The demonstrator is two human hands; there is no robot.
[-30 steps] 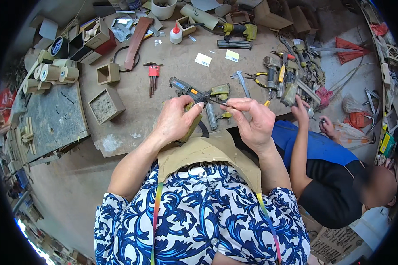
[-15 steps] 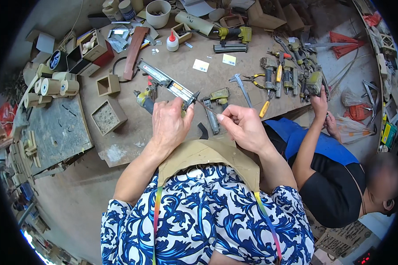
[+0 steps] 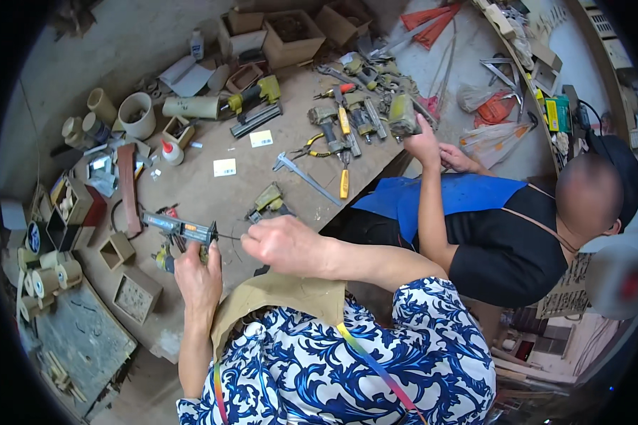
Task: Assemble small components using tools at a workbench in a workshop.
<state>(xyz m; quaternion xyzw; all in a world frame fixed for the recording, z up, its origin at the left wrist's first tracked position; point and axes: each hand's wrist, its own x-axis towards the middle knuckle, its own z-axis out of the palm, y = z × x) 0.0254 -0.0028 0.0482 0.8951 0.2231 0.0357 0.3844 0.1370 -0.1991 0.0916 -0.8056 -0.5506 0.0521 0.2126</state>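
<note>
Clasping nail gun point(image 3: 181, 228) in left hand point(image 3: 197, 275); pinching thin rod point(image 3: 228, 236) in right hand point(image 3: 283, 246), with forearm point(image 3: 376, 265) slanting leftward. Near left edge of workbench point(image 3: 191, 190): grey grit point(image 3: 135, 297) inside square box point(image 3: 149, 281).

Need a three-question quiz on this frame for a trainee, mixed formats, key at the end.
1. Which of the person's hands holds the nail gun?
2. True or false: the caliper lies on the bench, apart from both of the person's hands.
3. The right hand holds: A) a hammer B) a thin dark rod C) a paintbrush

Key:
1. The left hand
2. True
3. B
</note>
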